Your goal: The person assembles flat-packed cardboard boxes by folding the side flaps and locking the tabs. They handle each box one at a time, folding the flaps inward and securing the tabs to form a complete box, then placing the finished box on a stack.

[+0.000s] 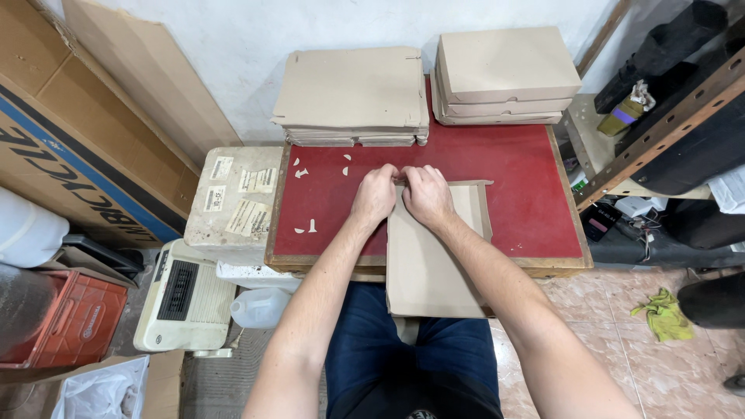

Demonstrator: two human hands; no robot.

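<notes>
A flat tan cardboard box blank lies across the near edge of a red-topped table and hangs over my lap. My left hand and my right hand sit side by side at its far edge, fingers curled down onto the cardboard and pinching that edge. A narrow side flap stands out to the right of my right hand. Small cardboard scraps lie on the red surface left of my left hand.
A stack of flat blanks sits at the table's back left, and folded closed boxes are piled at the back right. A stone block, heater and plastic jug stand left; metal shelving stands right.
</notes>
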